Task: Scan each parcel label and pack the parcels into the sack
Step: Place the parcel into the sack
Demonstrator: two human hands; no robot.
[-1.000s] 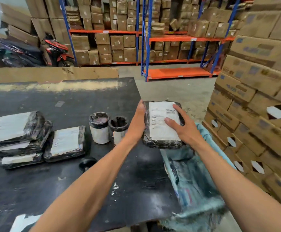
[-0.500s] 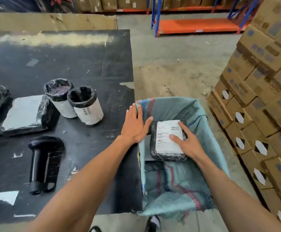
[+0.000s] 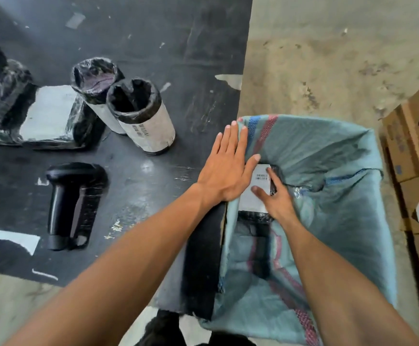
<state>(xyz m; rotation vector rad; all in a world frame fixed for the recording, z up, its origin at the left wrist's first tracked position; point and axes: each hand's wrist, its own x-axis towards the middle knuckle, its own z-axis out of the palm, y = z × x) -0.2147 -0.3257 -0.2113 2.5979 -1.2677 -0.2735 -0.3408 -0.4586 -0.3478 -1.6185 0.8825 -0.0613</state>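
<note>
Warehouse packing station: stacked cartons, concrete floor, barcode scanner.

1. The sack is blue-green, with red and blue stripes near its rim.
2. The parcel in the sack is black plastic with a white label that has a black barcode.
3. The two round parcels on the table are black with white labels.
4. The flat parcel is also black and white.
5. The scanner is black.
6. The table is black with pale scratches.
7. The cartons are brown with white marks.
</note>
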